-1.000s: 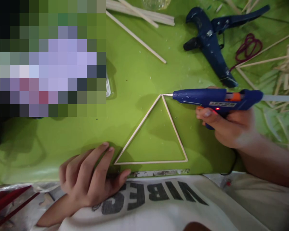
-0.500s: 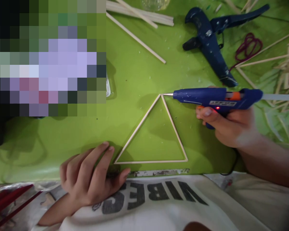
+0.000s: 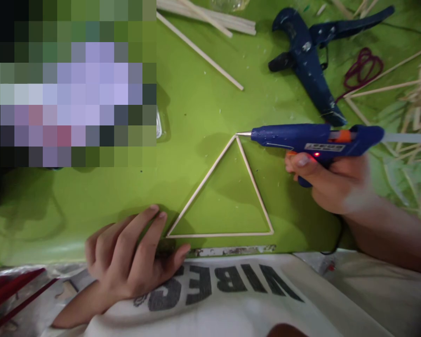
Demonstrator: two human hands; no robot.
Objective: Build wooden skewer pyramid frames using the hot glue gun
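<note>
- While the right hand is wrapped around the handle of the blue glue gun, the gun is held level above the green desk, nozzle pointing left; grip clamped on the gun, one finger laid by the trigger, red lamp lit on the body.
- Nozzle tip is placed at the top corner of the stick triangle; contact cannot be confirmed, tip is right at the joint.
- Triangle is made of three thin wooden sticks, laid flat on the desk near its front edge, base parallel to that edge.
- Left hand is rested on the front edge of the desk, fingers loosely spread, nothing held; fingertips lie just beside the triangle's lower left corner, not touching it.
- Second, darker glue gun is laid on its side further back on the desk, well apart from the triangle.
- Loose sticks are lying at the back, one long stick angled toward the centre.
- More stick frames are piled at the right, next to a dark red cord.
</note>
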